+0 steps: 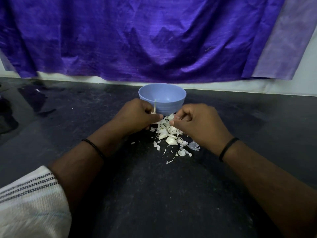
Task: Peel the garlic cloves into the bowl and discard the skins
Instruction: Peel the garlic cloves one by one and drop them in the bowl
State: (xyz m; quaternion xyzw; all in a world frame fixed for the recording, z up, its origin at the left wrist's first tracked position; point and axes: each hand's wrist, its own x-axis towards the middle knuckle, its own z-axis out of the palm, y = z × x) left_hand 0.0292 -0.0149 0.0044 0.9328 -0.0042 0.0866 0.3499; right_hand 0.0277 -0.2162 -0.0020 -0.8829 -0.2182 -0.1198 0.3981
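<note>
A pale blue bowl [164, 96] stands on the dark counter [154, 186] near the wall. Just in front of it my left hand [137, 114] has its fingers curled round a piece of garlic whose thin stem [35, 106] sticks up from the fist. My right hand [197, 121] is curled too, thumb and fingertips pinching something small and white at the top of the pile; whether it is skin or a clove I cannot tell. Between and below both hands lies a heap of white garlic skins and cloves [169, 134]. The inside of the bowl shows no cloves from here.
A purple cloth [137, 40] hangs over the wall behind the bowl, with a lighter lilac strip [283, 48] at the right. Dark fabric [32, 98] lies on the counter at far left. Loose skin flakes [171, 160] trail toward me.
</note>
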